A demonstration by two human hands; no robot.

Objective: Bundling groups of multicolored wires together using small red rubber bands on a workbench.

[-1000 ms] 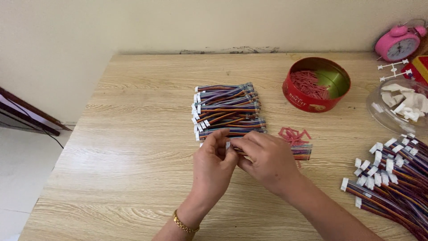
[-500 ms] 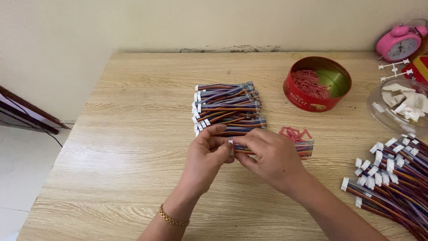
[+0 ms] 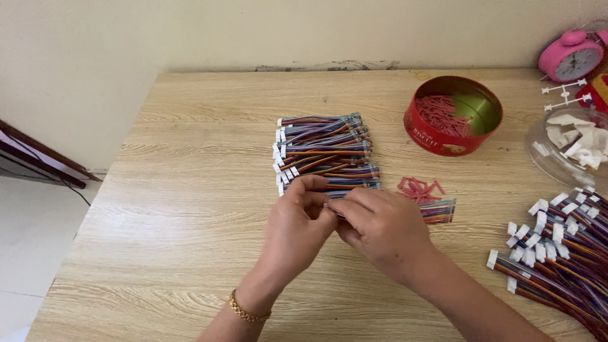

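Wire bundle point(image 3: 437, 210), head view: a short sheaf of multicoloured leads lies on the tabletop point(image 3: 190, 228) with its long axis running left to right. It sits just in front of the stack of finished bundles point(image 3: 326, 152), which serves as the landmark. Only the bundle's right end shows, projecting past the right hand point(image 3: 380, 231); the rest is covered by both hands.

Left hand point(image 3: 297, 225): the grip is closed, thumb and fingertips pinched at the bundle's left end, near the stack's front edge. What exactly sits between the fingertips cannot be told. A gold bracelet point(image 3: 247, 310) circles this wrist.

Right hand: the grip is curled down over the bundle's middle, fingertips meeting those of the left hand. The two hands touch, and both lie equally close to the bundle.

Surroundings, placed from the stack: loose red ties point(image 3: 418, 188) lie just to its right, beside the bundle's free end. A round red tin point(image 3: 453, 117) holding more red ties stands farther right and behind. A heap of unbundled leads with white connectors point(image 3: 557, 247) lies well to the right and nearer the person. A clear dish point(image 3: 570, 142) and a pink alarm clock point(image 3: 573, 57) occupy the far right edge.
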